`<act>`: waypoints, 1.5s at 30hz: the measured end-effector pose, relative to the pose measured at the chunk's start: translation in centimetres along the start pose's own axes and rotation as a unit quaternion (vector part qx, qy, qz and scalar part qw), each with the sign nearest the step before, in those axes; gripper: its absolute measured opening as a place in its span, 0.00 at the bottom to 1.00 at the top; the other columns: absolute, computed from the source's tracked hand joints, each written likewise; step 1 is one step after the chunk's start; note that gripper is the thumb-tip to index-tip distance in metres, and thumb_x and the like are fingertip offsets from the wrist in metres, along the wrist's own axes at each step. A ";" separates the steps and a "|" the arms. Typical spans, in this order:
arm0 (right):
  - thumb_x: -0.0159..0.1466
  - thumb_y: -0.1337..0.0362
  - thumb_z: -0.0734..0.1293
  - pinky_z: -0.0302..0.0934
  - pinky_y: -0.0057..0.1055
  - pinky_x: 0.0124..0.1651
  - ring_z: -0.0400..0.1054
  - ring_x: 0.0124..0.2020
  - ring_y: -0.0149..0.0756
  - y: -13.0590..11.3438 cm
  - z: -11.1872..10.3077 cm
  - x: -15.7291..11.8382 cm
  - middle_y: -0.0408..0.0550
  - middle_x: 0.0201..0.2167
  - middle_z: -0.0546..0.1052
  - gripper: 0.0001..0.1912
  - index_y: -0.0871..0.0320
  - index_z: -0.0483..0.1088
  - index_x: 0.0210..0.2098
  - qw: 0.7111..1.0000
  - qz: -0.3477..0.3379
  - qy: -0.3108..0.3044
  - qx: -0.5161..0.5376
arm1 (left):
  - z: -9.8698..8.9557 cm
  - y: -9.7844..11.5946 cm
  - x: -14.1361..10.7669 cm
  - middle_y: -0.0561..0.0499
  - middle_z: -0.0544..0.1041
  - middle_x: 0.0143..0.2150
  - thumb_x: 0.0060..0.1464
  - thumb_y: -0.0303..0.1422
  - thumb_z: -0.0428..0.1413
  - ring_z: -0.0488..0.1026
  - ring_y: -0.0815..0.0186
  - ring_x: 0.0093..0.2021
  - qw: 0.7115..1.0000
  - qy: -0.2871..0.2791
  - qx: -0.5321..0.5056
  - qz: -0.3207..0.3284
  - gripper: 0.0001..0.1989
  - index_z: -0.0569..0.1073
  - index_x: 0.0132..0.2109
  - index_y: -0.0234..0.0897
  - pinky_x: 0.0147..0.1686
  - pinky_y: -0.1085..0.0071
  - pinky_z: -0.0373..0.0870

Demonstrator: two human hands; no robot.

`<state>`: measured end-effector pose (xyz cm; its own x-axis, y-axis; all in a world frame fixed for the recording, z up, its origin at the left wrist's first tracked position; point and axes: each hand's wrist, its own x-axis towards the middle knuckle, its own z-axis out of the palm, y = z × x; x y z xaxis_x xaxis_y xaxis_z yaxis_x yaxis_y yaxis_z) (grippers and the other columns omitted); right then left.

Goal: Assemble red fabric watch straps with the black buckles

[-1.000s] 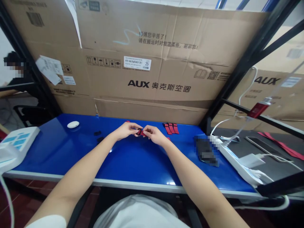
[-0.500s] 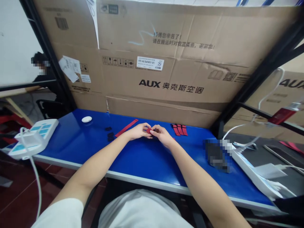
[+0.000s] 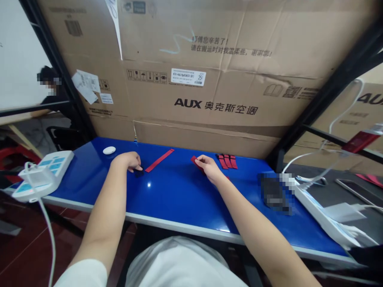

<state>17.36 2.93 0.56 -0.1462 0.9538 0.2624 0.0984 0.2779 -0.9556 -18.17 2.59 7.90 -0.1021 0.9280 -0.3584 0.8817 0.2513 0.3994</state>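
My left hand (image 3: 130, 161) reaches down to the small black pieces (image 3: 139, 173) on the left part of the blue table; its fingertips are at them, and whether one is gripped is too small to tell. Between the thumb and fingers of my right hand (image 3: 207, 166) is a red strap (image 3: 194, 160), partly hidden by the hand. A second red strap (image 3: 160, 160) lies flat and slanted between my hands. Several red straps with black parts (image 3: 227, 161) lie side by side beyond my right hand.
The blue table (image 3: 179, 199) holds a white oval object (image 3: 109, 150), a white power strip (image 3: 56, 171) at left, and a blurred dark object (image 3: 273, 193) and another power strip (image 3: 323, 217) at right. A large cardboard sheet (image 3: 155, 103) stands behind. A person (image 3: 54, 89) sits far left.
My left hand has let go of the red strap and moved left to the black pieces. My right hand keeps hold of the strap and has shifted slightly right.
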 end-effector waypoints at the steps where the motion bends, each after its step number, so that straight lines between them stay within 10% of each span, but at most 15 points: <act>1: 0.53 0.51 0.70 0.53 0.29 0.34 0.61 0.27 0.31 0.0 0.0 0.0 0.40 0.25 0.70 0.15 0.56 0.66 0.27 1.000 0.000 -0.002 0.005 | 0.3 0.4 0.2 0.55 0.73 0.17 0.43 0.25 0.66 0.72 0.64 0.20 1.000 -0.008 0.003 0.001 0.10 0.74 0.34 0.29 0.25 0.71 0.69; 12: 0.54 0.54 0.71 0.60 0.31 0.35 0.67 0.27 0.32 -1.6 1.2 -0.9 0.44 0.26 0.75 0.14 0.57 0.67 0.29 0.996 0.026 -0.065 0.047 | 1.9 4.8 0.4 0.49 0.80 0.32 0.49 0.31 0.63 0.76 0.64 0.34 0.971 0.103 -0.051 0.209 0.08 0.77 0.38 0.35 0.38 0.70 0.71; 20: 0.56 0.53 0.71 0.49 0.26 0.24 0.58 0.19 0.26 -2.7 1.3 -1.6 0.43 0.24 0.75 0.15 0.57 0.66 0.30 0.986 0.039 -0.133 0.090 | 8.0 10.5 -0.2 0.43 0.79 0.41 0.37 0.37 0.70 0.77 0.59 0.43 0.789 0.052 -0.415 0.450 0.15 0.78 0.32 0.32 0.51 0.58 0.69; 45: 0.56 0.56 0.69 0.52 0.28 0.34 0.58 0.29 0.30 -2.6 0.0 -0.7 0.40 0.27 0.68 0.11 0.58 0.68 0.30 0.993 -0.053 -0.110 0.004 | 10.3 11.0 0.2 0.48 0.79 0.35 0.40 0.29 0.70 0.78 0.66 0.35 0.768 -0.132 -0.550 0.299 0.19 0.77 0.42 0.32 0.40 0.66 0.76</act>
<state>17.19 1.52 2.87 -0.3664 0.8714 0.3261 0.0633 0.3730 -0.9257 -3.74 2.67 3.57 0.3944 0.9165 0.0661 -0.2037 0.0171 0.9789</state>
